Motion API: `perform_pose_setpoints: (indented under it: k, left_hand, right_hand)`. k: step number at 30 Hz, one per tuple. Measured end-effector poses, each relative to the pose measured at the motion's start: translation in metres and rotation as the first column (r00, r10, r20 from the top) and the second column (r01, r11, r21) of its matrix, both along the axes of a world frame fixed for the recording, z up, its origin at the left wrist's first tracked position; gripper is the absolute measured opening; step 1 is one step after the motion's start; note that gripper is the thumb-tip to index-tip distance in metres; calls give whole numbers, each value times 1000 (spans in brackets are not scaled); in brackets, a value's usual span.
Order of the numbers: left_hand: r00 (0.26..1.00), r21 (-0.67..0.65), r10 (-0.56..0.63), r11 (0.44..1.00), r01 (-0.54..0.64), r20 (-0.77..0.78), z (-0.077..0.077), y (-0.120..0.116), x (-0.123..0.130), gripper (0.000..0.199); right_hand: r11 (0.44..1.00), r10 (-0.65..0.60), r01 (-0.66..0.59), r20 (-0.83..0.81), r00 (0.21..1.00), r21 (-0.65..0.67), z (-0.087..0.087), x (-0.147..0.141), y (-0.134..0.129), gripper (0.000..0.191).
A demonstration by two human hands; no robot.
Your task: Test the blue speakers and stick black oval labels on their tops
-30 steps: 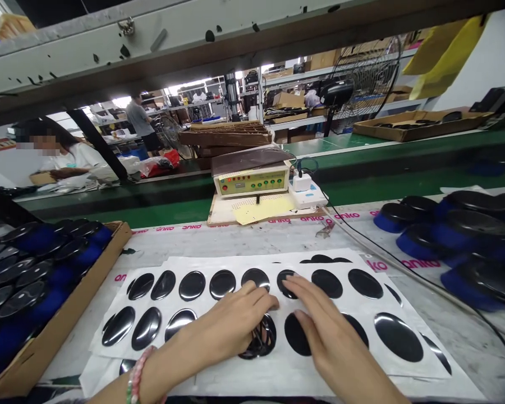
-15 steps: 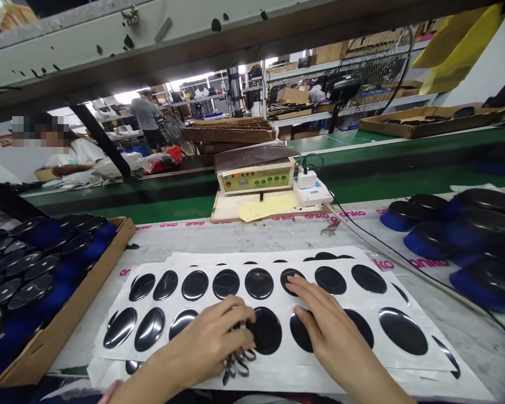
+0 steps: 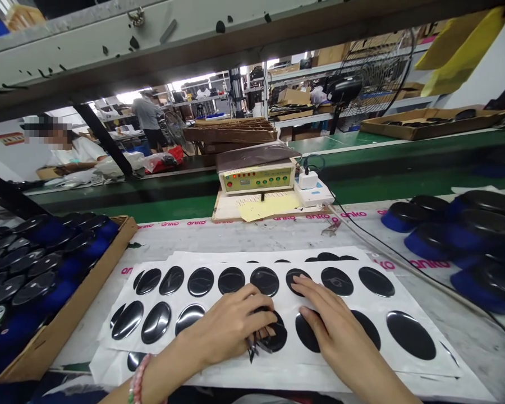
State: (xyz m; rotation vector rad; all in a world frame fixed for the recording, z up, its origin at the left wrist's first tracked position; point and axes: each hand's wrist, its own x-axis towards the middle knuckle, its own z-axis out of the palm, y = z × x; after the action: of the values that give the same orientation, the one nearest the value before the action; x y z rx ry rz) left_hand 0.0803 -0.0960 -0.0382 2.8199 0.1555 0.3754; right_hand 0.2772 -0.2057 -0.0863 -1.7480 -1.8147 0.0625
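White backing sheets [image 3: 286, 367] lie stacked in front of me, the top one bearing rows of glossy black oval stickers [image 3: 411, 335]. My left hand [image 3: 229, 325] is over the sheet's middle with fingers curled, holding a bunch of thin dark strips [image 3: 256, 347]. Its fingertips come down on a black oval in the front row, and the hand partly covers that oval. Across from it, my right hand [image 3: 340, 331] lies on the sheet with fingers stretched out. Its fingertips touch an oval in the back row, while the thumb rests over one in the front row.
To the left, a cardboard tray [image 3: 88, 280] is full of black-topped blue round parts. Similar parts [image 3: 483, 241] are piled at right. Behind the sheets stand a control box [image 3: 256, 178] and a power strip [image 3: 315, 193], with a cable [image 3: 404, 255] running right. A shelf beam [image 3: 172, 62] crosses overhead.
My left hand has moved right and slightly up with the dark strips, onto the black oval. The top sheet has shifted a little to the right; my right hand stays on it.
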Motion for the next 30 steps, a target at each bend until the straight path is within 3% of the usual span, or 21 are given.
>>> perform_pose_setpoints:
  k: [2,6,8,10,12,13,15,17,18,20,23,28,30]
  left_hand:
    - [999,-92,8,996,-3,48,-2,-1,-5,1]
    - [972,-311,98,950,-28,212,0,-2,-27,28]
    - [902,-477,274,874,-89,334,6,-1,-42,35]
    - [821,-631,453,760,-154,346,17,3,-52,31]
    - [845,-668,475,715,-208,244,29,9,-49,17]
    - [892,-635,417,740,-222,174,34,13,-42,26]
    - [968,-471,252,851,-230,-17,40,22,-19,53]
    - [976,-236,129,957,-169,-176,39,32,10,58]
    - [968,-135,96,982,-129,-230,36,38,24,56]
    - [958,-24,49,998,-58,-282,30,47,47,50]
    - [951,-13,-6,1000,3,-308,24,57,63,41]
    - [943,12,-43,999,49,-330,25,57,60,27]
    - [950,24,-16,999,25,-313,25,54,56,31]
  right_hand:
    - [1000,2,-2,13,1000,8,0,1,0,32]
    - [999,2,-4,44,999,35,0,4,-1,31]
    - [999,2,-5,56,998,41,1,6,-2,31]
    - [999,10,-13,61,998,49,2,6,-3,31]
    - [998,8,-12,49,999,67,5,4,-2,33]
    - [998,3,-5,33,999,70,6,2,-1,34]
    - [999,-18,19,-17,1000,51,7,-3,2,34]
    - [999,-45,47,-60,997,21,6,-7,6,34]
    - [998,-58,59,-70,996,12,4,-8,8,34]
    - [996,-83,84,-72,994,11,1,-7,10,35]
    - [995,-98,99,-72,993,8,-3,-4,9,34]
    - [995,-98,98,-51,994,17,-1,-1,6,34]
    - [994,-105,106,-38,994,30,-1,-1,6,33]
